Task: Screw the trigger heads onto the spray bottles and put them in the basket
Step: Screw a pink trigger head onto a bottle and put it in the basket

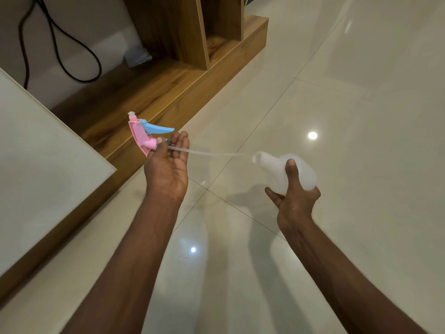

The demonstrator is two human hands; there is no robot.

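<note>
Translucent white spray bottle: gripped by the curled fingers of the right hand, neck tilted leftward. Pink-and-blue trigger head: pinched at the left hand fingertips, its thin dip tube extended to just beside the bottle mouth.

Black cable, wooden shelf

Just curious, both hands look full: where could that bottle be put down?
The pale table at the left shows a bare top, bordered by the wooden plinth. The glossy floor right of the plinth is open too. It is crowded only between the left hand, holding the trigger head, and the right hand, holding the bottle, where the tube spans.
</note>
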